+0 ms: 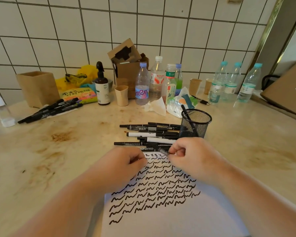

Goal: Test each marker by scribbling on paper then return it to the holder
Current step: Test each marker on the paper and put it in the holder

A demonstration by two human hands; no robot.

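Note:
A white sheet of paper covered with rows of black scribbles lies in front of me. My right hand pinches a blurred black marker at the paper's top edge. My left hand is curled closed beside it on the paper; I cannot see anything in it. Several black and white markers lie in a pile just beyond my hands. A black mesh holder stands to the right of the pile with one marker leaning inside it.
A second group of black markers lies at the left near a wooden box. Bottles, paper cups, a crumpled tissue and cardboard boxes crowd the back by the tiled wall. A carton leans at the right.

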